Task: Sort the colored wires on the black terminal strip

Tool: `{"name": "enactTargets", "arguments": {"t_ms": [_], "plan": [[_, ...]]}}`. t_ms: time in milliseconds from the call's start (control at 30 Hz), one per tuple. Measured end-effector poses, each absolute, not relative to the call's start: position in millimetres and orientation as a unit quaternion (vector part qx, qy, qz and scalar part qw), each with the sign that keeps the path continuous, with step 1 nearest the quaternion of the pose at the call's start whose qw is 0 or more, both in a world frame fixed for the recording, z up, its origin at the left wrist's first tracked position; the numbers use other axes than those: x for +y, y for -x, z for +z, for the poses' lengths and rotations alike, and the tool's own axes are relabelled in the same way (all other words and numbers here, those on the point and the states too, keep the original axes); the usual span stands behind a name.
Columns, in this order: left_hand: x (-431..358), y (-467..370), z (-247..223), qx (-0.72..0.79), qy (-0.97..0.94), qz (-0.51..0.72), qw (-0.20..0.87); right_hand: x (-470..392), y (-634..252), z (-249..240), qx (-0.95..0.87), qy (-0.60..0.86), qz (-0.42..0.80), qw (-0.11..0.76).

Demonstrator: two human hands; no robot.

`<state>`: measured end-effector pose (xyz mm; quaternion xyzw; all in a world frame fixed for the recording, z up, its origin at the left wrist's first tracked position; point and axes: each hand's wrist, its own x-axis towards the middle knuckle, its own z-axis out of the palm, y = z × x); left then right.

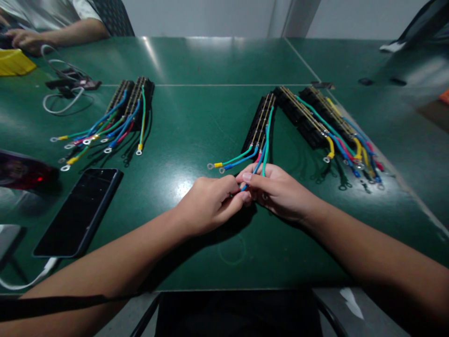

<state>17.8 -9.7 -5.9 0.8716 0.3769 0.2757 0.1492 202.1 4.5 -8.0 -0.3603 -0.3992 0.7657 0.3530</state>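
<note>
My left hand [213, 203] and my right hand [280, 192] meet at the middle of the green table. Both are closed around the lower end of a blue wire [260, 161] with a blue sleeve; its tip is hidden by fingers. A green wire [267, 140] passes under my right thumb. These wires come from a black terminal block [258, 122] with metal strips, lying just beyond my hands. From the same block, a green wire with a yellow sleeve [218, 165] and another blue wire [238, 163] extend left, each ending in a ring lug.
Two wired blocks [140, 100] lie at left, two more [303, 117] at right. A phone [79, 213] with a white cable, a red-lit bottle [26, 171] and a grey cable [63, 105] are on the left. Another person's arm [70, 35] rests at the far left.
</note>
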Motion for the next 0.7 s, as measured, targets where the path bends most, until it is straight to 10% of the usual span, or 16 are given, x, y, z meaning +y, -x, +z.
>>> {"name": "enactTargets", "arguments": {"t_ms": [700], "plan": [[-5.7, -16.6, -5.0, 0.360, -0.865, 0.287, 0.199, 4.2, -202.5, -10.5, -0.409, 0.348, 0.767, 0.352]]}}
